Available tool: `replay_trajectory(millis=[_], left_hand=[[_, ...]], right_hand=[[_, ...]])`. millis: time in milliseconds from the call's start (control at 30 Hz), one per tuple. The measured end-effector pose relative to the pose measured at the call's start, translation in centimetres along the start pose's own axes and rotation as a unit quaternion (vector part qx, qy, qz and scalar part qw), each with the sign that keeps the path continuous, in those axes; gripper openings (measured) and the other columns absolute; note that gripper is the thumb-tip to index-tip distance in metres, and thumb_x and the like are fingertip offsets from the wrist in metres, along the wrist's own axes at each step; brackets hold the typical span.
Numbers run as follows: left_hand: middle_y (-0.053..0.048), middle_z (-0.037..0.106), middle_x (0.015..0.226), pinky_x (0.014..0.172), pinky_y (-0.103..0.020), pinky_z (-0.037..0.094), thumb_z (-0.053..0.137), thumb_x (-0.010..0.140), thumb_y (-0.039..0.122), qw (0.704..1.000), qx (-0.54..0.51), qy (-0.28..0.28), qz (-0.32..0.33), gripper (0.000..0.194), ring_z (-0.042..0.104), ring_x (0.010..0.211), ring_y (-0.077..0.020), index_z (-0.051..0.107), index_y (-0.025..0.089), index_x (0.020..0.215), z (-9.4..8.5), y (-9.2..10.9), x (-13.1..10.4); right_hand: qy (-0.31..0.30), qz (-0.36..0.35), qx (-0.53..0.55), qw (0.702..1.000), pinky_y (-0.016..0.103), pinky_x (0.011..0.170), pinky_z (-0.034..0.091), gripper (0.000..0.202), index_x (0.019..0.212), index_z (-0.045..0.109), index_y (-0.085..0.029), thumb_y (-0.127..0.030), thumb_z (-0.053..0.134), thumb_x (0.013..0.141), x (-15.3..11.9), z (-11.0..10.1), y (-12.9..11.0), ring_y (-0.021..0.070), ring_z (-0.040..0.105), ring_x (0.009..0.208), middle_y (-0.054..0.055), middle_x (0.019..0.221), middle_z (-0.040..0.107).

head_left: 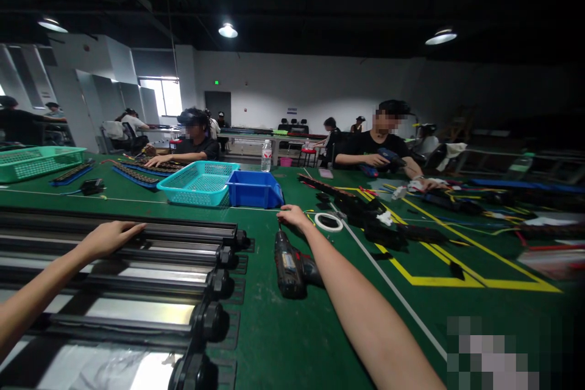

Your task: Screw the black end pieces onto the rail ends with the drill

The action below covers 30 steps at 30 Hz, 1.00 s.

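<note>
Currently I see my left hand [109, 237] palm down over the row of black-and-silver bars [150, 275], fingers loosely extended, nothing visibly gripped; my right hand [293, 217] reaches past the power drill [289, 265], its fingers partly curled close to the bit, and I cannot tell whether they pinch anything; the drill lies on the green counter [256, 323], right of the bars' knobbed ends, its bit toward the far side; the blue bin [255, 190] stands just beyond my right hand, beside a turquoise basket [194, 195]; a white tape roll [328, 230] lies to that hand's right.
</note>
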<state>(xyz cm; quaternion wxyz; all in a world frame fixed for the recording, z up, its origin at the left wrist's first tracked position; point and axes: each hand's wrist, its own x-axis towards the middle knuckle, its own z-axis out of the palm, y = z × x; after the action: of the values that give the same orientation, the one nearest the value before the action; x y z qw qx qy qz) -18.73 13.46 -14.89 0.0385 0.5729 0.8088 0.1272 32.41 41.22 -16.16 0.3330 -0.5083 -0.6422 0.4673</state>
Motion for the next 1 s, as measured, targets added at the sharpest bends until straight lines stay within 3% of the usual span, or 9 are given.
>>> replay_trajectory(millis=[100,700,1000], left_hand=[[-0.010,0.068,0.112,0.086,-0.033,0.041,0.031,0.078,0.075,0.999,0.013,-0.030,-0.012,0.076,0.060,0.102,-0.0313,0.064,0.021,0.119,0.0,-0.1,0.2],[-0.010,0.065,0.118,0.088,-0.035,0.042,0.030,0.080,0.074,1.000,0.012,-0.015,0.010,0.075,0.058,0.108,-0.0335,0.063,0.022,0.122,-0.1,0.0,-0.1],[-0.008,0.065,0.118,0.087,-0.031,0.041,0.030,0.078,0.076,0.999,0.011,-0.032,-0.019,0.077,0.057,0.109,-0.0321,0.063,0.021,0.122,-0.2,0.2,0.0]], right_hand=[[0.002,0.001,-0.011,1.000,0.019,0.051,0.046,0.037,0.104,0.059,-0.010,-0.013,0.069,0.069,0.3,0.1,0.2,0.0125,0.061,0.055,0.003,0.062,0.065],[0.040,-0.017,-0.078,0.996,0.018,0.053,0.044,0.039,0.101,0.062,-0.011,-0.018,0.073,0.063,1.1,0.5,0.9,0.0105,0.059,0.054,0.002,0.064,0.066],[0.043,-0.044,-0.156,0.986,0.019,0.052,0.040,0.014,0.076,0.068,-0.013,-0.021,0.066,0.064,0.8,0.6,0.6,0.0109,0.055,0.054,0.002,0.062,0.065]])
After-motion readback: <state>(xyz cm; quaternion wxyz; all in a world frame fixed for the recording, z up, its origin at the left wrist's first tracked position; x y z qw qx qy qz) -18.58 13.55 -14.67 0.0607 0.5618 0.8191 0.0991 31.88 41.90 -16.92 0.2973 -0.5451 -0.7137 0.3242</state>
